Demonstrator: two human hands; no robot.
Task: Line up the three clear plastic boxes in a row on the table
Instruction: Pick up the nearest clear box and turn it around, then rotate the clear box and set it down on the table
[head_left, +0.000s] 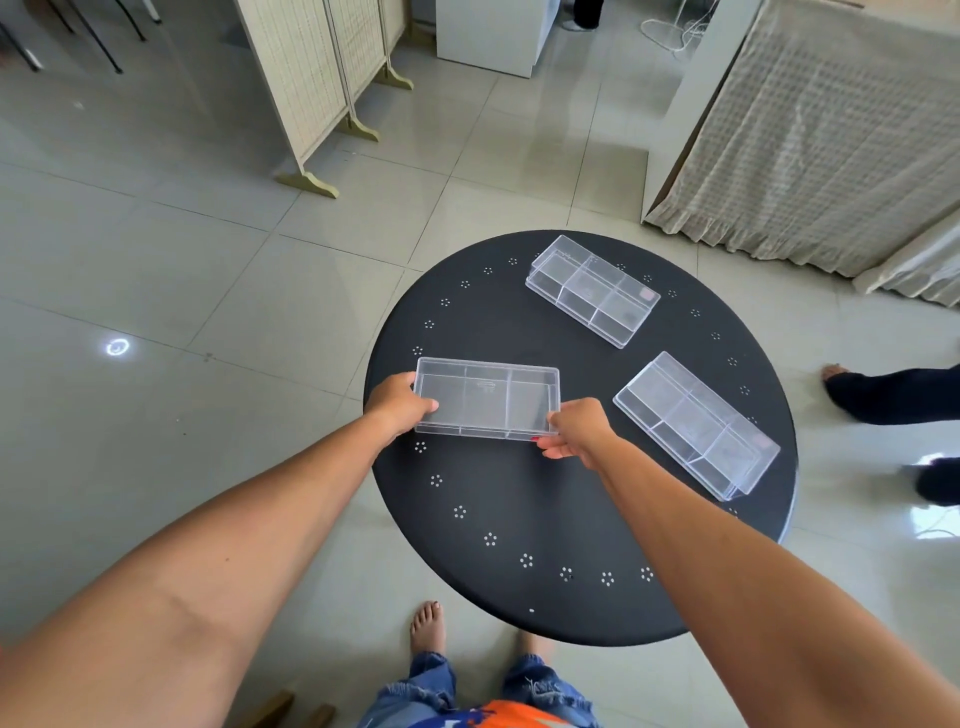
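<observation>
Three clear plastic boxes with inner dividers are on a round black table (519, 509). The near left box (488, 397) lies roughly level across the table's left side; my left hand (397, 408) grips its left end and my right hand (574, 428) pinches its near right corner. A second box (696, 423) sits at an angle on the right side. The third box (592, 288) lies slanted at the far edge. These two are apart from each other and from the one I hold.
The table has white dot patterns around its rim. Another person's feet (883, 397) stand on the tiled floor just right of the table. A folding screen (322, 88) is at far left, a cloth-covered unit (810, 135) at far right. My own bare feet (428, 626) are at the table's near edge.
</observation>
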